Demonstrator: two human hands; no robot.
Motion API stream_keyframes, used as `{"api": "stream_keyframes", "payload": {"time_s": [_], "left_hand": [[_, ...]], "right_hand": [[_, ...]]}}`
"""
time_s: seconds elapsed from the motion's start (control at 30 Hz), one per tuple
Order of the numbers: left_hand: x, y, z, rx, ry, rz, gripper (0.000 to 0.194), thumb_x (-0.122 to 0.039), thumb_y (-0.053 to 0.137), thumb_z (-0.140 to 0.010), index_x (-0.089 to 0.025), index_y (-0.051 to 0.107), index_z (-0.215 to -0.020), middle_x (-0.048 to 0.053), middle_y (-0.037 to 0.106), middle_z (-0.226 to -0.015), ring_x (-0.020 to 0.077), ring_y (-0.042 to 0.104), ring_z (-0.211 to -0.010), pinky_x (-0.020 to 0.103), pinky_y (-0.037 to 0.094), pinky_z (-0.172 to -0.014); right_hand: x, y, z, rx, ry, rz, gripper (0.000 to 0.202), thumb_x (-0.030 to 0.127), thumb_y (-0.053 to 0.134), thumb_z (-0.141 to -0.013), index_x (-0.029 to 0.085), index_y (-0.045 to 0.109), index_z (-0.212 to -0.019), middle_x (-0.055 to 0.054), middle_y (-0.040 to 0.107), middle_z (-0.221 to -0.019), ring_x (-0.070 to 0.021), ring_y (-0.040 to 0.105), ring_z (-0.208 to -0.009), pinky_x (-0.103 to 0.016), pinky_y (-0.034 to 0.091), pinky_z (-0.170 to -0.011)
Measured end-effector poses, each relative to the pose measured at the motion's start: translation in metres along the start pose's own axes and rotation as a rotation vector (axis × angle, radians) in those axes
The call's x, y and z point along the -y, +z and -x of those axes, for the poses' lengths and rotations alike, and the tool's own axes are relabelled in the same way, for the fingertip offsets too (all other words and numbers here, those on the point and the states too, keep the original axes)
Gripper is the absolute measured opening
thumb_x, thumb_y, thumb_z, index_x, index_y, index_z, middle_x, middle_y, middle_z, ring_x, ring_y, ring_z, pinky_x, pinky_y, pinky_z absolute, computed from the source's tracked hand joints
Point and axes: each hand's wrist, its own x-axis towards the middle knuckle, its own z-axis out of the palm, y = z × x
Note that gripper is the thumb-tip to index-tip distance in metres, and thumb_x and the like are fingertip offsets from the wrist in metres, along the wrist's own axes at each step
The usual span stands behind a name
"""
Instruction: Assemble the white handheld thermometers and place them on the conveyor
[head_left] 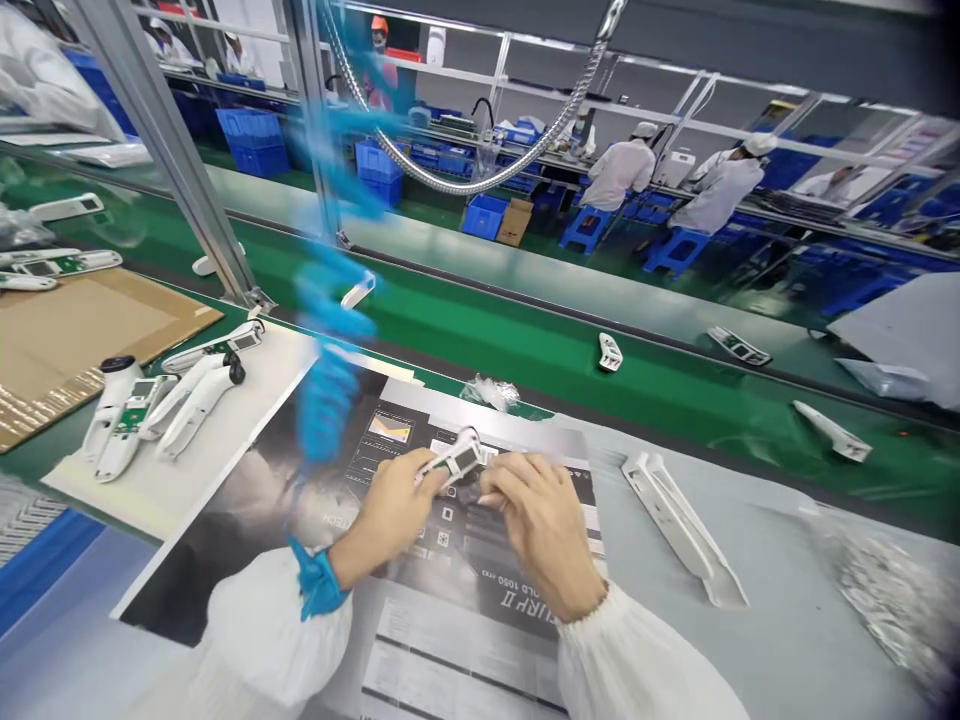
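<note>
My left hand is closed around a white handheld device with a small grey display and an exposed circuit board. It holds the device tilted above the dark printed sheet. Close to the device's right side, my right hand has its thumb and fingers pinched together. Whatever sits between those fingertips is too small to make out. A blue band circles my left wrist. On the grey mat to the right lie long white shell halves, hollow side partly showing.
Several similar white devices lie on pale paper at left, beside a cardboard sheet. A blurred blue coiled hose hangs in front. Parts ride on the green conveyor. A bag of small parts lies right. Co-workers sit beyond.
</note>
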Motion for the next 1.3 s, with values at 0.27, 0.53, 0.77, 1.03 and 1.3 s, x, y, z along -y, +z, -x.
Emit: {"api": "stream_keyframes", "payload": {"time_s": [0.27,0.53,0.77,1.03,1.3], "left_hand": [[0.016,-0.014,-0.007,-0.051,-0.074,0.284,0.035,-0.047,0.049,-0.087,-0.016,0.063,-0.095,0.003,0.067,-0.080,0.0128,0.053,-0.053,0.023,0.041,-0.050],[0.012,-0.035,0.008,-0.015,-0.141,0.235,0.043,-0.061,0.053,-0.081,-0.020,0.064,-0.077,-0.001,0.054,-0.054,0.0150,0.050,-0.052,0.023,0.038,-0.051],[0.008,-0.029,0.004,0.016,-0.151,0.262,0.047,-0.065,0.055,-0.079,-0.019,0.064,-0.079,0.000,0.055,-0.056,0.0152,0.049,-0.055,0.024,0.039,-0.053],[-0.010,-0.010,0.005,0.111,-0.157,0.375,0.046,-0.062,0.060,-0.076,-0.017,0.063,-0.084,0.004,0.066,-0.078,0.0134,0.051,-0.055,0.025,0.041,-0.052],[-0.005,-0.006,0.011,0.088,-0.123,0.420,0.051,-0.057,0.045,-0.092,-0.019,0.058,-0.124,0.006,0.068,-0.097,0.0141,0.054,-0.065,0.026,0.046,-0.061]], "right_hand": [[-0.079,0.034,-0.092,0.033,0.509,0.151,0.012,0.016,0.046,-0.090,0.018,0.056,-0.083,-0.009,0.063,-0.092,-0.0227,0.056,-0.088,-0.034,0.035,-0.076],[-0.119,-0.012,-0.033,-0.026,0.603,0.411,0.026,0.035,0.042,-0.095,0.023,0.064,-0.100,-0.008,0.062,-0.111,-0.0225,0.055,-0.104,-0.034,0.035,-0.081],[-0.139,-0.075,0.071,0.131,0.781,0.487,0.031,0.031,0.046,-0.091,0.023,0.064,-0.066,-0.009,0.066,-0.071,-0.0241,0.062,-0.073,-0.035,0.038,-0.068],[-0.140,-0.041,0.080,0.092,0.848,0.381,0.021,0.033,0.061,-0.081,0.022,0.067,-0.098,-0.013,0.067,-0.103,-0.0281,0.062,-0.098,-0.036,0.044,-0.079],[-0.119,-0.075,0.069,-0.043,0.875,-0.055,0.029,0.033,0.043,-0.087,0.021,0.057,-0.108,-0.011,0.071,-0.099,-0.0242,0.068,-0.084,-0.037,0.050,-0.075]]}}
